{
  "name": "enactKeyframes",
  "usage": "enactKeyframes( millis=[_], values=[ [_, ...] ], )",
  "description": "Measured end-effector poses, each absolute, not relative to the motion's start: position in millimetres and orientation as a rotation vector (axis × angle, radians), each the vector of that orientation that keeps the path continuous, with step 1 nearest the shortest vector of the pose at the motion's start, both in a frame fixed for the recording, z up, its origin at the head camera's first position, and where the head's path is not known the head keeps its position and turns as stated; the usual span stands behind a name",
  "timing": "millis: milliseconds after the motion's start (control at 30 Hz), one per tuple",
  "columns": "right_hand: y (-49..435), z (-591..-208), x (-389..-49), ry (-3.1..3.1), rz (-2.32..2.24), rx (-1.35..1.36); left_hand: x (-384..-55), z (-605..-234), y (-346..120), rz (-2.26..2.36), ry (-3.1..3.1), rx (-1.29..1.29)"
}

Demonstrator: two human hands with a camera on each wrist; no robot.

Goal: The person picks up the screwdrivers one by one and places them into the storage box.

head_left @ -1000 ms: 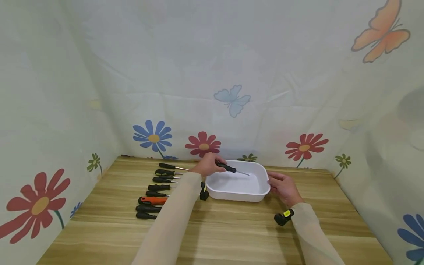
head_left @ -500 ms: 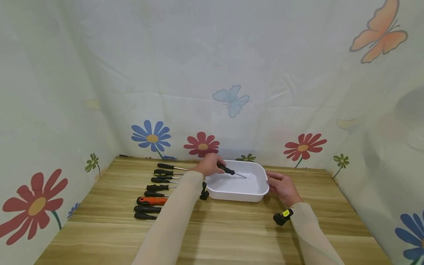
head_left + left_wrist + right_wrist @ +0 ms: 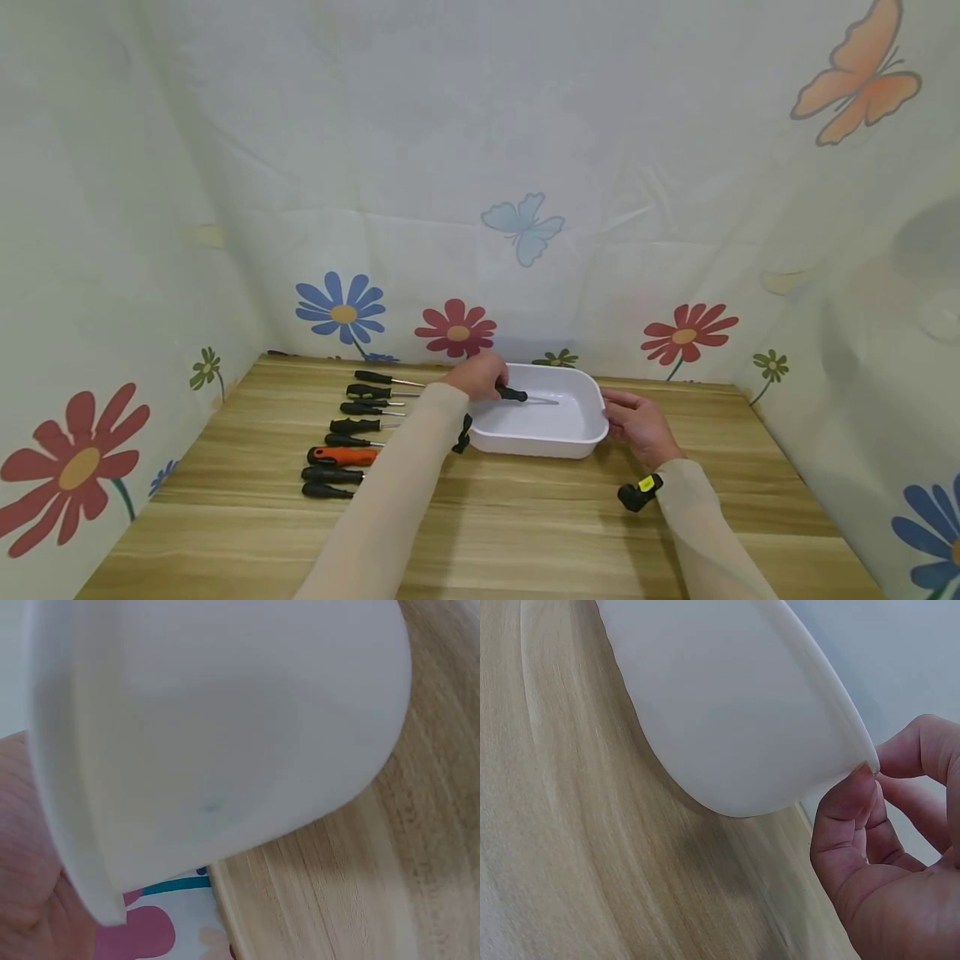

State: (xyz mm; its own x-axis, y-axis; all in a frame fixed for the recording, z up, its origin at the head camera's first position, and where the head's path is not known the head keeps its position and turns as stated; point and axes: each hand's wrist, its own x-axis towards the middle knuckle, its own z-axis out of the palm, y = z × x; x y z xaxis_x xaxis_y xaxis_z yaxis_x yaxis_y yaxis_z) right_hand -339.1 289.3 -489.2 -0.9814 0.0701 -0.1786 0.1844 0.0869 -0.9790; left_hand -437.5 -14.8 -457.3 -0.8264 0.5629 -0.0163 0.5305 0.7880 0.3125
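A white rectangular tray (image 3: 536, 447) stands on the wooden table. My left hand (image 3: 477, 375) reaches over its left end and grips a black-handled screwdriver (image 3: 514, 394), whose metal shaft lies low inside and points right. In the left wrist view the tray's wall (image 3: 247, 735) hides the screwdriver, and only part of the left hand (image 3: 34, 855) shows at the edge. My right hand (image 3: 640, 423) holds the tray's right end. The right wrist view shows thumb and fingers of the right hand (image 3: 892, 855) pinching the rim.
Left of the tray, several screwdrivers lie in a column with handles to the left, most of them black, such as the top screwdriver (image 3: 372, 377). One screwdriver (image 3: 341, 456) has an orange and black handle. A flower-printed curtain (image 3: 525, 292) borders the table (image 3: 540, 533) behind and at the sides.
The screwdriver in my left hand has come down into the tray, and its handle has tipped flatter. My right hand keeps its hold on the tray's right end.
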Motion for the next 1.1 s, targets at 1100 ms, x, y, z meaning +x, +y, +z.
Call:
enactKeyframes(
  millis=[1100],
  values=[
    [285,-485,-337,2.251,-2.047,0.268,-439,-470,-7,0.276,2.868,0.894]
  ],
)
